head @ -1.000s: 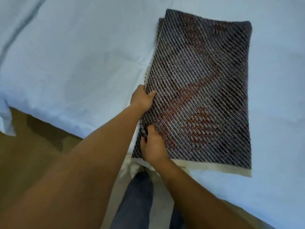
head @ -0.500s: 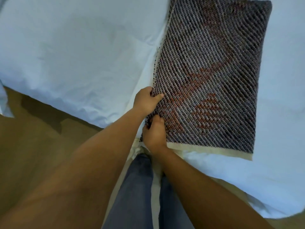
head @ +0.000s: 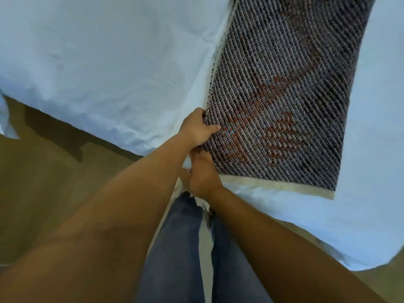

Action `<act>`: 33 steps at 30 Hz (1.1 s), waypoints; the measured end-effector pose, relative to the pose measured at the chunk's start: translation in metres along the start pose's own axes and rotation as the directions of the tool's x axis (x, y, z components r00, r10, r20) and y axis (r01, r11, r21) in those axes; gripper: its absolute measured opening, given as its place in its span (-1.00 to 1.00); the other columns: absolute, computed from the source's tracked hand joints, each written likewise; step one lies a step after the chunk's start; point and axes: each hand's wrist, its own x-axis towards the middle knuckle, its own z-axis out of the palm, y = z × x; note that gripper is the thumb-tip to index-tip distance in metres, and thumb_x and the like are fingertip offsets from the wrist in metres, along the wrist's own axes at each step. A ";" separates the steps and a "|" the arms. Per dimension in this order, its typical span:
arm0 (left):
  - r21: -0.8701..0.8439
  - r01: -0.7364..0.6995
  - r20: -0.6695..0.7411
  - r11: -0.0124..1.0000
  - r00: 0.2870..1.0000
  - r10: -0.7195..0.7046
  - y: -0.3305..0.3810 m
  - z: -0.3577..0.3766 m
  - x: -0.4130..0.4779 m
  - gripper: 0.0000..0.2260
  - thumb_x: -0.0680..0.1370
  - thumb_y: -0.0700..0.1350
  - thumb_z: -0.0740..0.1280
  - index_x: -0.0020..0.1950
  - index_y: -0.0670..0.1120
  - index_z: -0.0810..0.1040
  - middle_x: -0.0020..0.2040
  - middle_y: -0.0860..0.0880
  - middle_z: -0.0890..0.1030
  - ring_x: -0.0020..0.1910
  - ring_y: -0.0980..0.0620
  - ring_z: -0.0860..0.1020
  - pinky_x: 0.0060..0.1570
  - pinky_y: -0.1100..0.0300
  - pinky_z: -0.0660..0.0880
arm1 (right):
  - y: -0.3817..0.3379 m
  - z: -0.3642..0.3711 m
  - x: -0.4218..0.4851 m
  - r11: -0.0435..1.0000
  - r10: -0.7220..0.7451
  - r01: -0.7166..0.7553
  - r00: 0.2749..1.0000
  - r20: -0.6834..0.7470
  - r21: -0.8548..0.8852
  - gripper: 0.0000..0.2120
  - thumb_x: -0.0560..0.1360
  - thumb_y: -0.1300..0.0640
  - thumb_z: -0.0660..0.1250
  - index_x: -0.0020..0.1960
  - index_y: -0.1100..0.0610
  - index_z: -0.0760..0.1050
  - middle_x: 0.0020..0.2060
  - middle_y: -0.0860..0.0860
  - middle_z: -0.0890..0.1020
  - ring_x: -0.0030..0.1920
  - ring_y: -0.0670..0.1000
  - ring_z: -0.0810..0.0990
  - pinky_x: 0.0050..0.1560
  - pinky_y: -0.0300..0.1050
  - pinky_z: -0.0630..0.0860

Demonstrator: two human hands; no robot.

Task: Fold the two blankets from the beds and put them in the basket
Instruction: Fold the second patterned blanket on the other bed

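Observation:
A folded knitted blanket (head: 284, 95), dark grey with rust-red patches and a cream border along its near edge, lies on the white bed (head: 98, 62). My left hand (head: 197, 127) grips the blanket's left edge, thumb on top and fingers tucked under. Just below it, my right hand (head: 202, 173) holds the blanket's near left corner, its fingers hidden under the fabric. The far end of the blanket runs out of the top of the view. No basket and no second blanket are in view.
The bed's near edge runs diagonally from left to lower right. Brown floor (head: 43, 182) lies to the left and below. My legs in blue jeans (head: 175, 248) stand against the bed edge between my arms.
The two hands have come closer together at the blanket's near left corner. The view has shifted so the blanket sits higher and further right, and my legs show more.

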 end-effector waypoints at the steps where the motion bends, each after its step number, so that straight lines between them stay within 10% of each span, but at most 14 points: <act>1: -0.002 -0.004 0.008 1.000 1.000 0.004 0.004 -0.002 0.002 -0.56 0.46 -0.02 0.40 0.25 -0.13 0.37 0.19 -0.10 0.52 0.08 -0.05 0.49 0.04 0.13 0.41 | 0.001 -0.010 0.005 1.000 -0.005 0.005 1.000 -0.025 -0.010 -0.50 0.48 0.12 0.26 0.36 0.26 0.27 0.26 0.19 0.39 0.23 0.17 0.34 0.28 0.04 0.34; 8: -0.028 -0.045 -0.067 0.999 0.997 0.043 0.059 -0.013 0.039 -0.68 0.52 0.02 0.30 0.18 -0.13 0.42 0.13 -0.11 0.54 0.07 -0.09 0.50 0.10 0.04 0.46 | 0.031 -0.106 0.049 0.991 0.009 -0.027 0.990 -0.140 -0.130 -0.80 0.47 0.22 0.21 0.06 0.29 0.40 0.07 0.20 0.42 0.12 0.18 0.35 0.13 0.10 0.38; 20: 0.053 -0.028 -0.279 0.998 0.959 0.041 0.183 -0.023 0.166 -0.53 0.52 0.08 0.28 0.33 -0.17 0.36 0.29 -0.15 0.48 0.22 -0.14 0.47 0.16 0.09 0.37 | 0.080 -0.282 0.205 0.972 -0.004 -0.054 0.968 -0.249 -0.227 -0.65 0.53 0.14 0.19 0.28 0.21 0.34 0.23 0.15 0.41 0.25 0.16 0.33 0.29 0.08 0.32; 33: 0.049 0.070 -0.465 0.996 0.885 -0.039 0.187 -0.034 0.235 -0.72 0.56 -0.07 0.22 0.20 -0.20 0.45 0.16 -0.18 0.54 0.11 -0.13 0.50 0.05 0.14 0.38 | 0.090 -0.300 0.290 0.926 -0.242 0.146 0.937 -0.252 -0.348 -0.62 0.51 0.11 0.21 0.30 0.19 0.38 0.24 0.15 0.42 0.28 0.16 0.32 0.29 0.04 0.20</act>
